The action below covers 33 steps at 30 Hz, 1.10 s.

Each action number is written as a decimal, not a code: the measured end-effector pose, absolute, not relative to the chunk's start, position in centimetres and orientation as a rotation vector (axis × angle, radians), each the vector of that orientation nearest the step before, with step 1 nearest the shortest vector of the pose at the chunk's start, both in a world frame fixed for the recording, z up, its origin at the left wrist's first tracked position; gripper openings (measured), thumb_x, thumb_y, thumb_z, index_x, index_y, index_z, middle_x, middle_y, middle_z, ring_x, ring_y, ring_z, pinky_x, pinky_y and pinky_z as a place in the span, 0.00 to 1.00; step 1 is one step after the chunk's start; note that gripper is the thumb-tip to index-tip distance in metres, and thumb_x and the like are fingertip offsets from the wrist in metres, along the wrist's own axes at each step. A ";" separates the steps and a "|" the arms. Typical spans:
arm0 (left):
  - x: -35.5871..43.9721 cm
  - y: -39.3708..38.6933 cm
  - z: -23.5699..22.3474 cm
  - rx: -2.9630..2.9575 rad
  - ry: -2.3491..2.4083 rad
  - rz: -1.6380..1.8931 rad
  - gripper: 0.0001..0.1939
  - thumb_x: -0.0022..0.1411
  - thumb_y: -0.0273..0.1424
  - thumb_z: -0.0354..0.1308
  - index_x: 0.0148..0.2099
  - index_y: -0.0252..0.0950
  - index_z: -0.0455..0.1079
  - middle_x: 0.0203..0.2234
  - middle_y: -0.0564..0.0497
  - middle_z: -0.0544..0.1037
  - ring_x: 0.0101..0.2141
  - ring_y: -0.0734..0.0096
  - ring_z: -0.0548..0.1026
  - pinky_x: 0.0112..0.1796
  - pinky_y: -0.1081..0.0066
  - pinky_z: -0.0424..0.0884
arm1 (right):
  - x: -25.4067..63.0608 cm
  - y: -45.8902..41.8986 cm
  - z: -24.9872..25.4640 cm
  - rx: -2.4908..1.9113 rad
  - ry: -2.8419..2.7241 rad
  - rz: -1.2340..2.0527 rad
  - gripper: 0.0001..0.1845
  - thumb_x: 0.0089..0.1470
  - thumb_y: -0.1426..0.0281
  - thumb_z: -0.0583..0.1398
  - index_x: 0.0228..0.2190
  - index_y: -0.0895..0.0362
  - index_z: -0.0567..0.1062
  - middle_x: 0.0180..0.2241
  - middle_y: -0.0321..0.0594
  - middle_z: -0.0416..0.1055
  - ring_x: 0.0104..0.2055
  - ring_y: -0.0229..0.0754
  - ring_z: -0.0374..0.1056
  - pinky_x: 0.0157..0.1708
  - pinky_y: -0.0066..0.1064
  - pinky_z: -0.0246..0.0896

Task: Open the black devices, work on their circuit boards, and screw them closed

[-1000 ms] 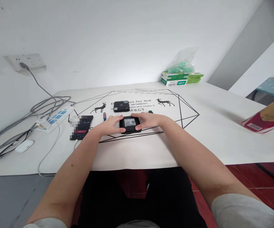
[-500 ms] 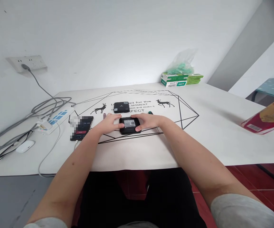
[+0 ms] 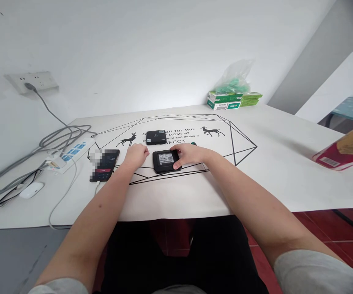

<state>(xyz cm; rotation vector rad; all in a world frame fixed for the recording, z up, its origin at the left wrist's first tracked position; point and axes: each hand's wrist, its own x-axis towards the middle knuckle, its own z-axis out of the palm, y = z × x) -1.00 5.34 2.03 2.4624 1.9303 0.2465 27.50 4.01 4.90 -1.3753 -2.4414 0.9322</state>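
Clock centred on the labelled black case (image 3: 166, 161), lying flat on the table (image 3: 176, 196). Left to right: rounded white case (image 3: 32, 190) near 9, well apart; power strip (image 3: 74, 153) at 9; phone (image 3: 105, 166) at 9, screen lit, part blurred out. Left hand (image 3: 136, 155) also at 9, apart from the case — fingers curled in, can't tell if it grips anything. Plain black box (image 3: 156, 137) at 11, just beyond. Right hand (image 3: 190, 153) at 3 — thumb on near edge, fingers on far edge, holding the case's right end. Green tool end (image 3: 194, 143) at 2, mostly hidden. Green cartons (image 3: 224, 100) between 1 and 2, clear bag (image 3: 236, 75) on top. Red-and-yellow package (image 3: 343, 149) well out at 3
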 end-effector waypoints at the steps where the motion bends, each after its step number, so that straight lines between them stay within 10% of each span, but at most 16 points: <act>1: -0.9 5.3 2.0 2.454 1.933 0.245 0.13 0.73 0.33 0.58 0.40 0.40 0.83 0.45 0.40 0.85 0.49 0.45 0.80 0.52 0.53 0.74 | 27.5 4.0 4.9 -1.398 -2.447 0.924 0.51 0.41 0.55 0.79 0.64 0.56 0.76 0.64 0.53 0.78 0.64 0.63 0.75 0.66 0.51 0.71; 33: 1.3 3.4 2.6 2.578 1.469 0.470 0.14 0.80 0.27 0.45 0.45 0.39 0.71 0.48 0.44 0.76 0.53 0.54 0.74 0.58 0.59 0.70 | 27.4 3.3 5.9 -1.387 -2.503 0.886 0.43 0.42 0.50 0.77 0.58 0.52 0.80 0.58 0.48 0.80 0.57 0.63 0.77 0.58 0.49 0.72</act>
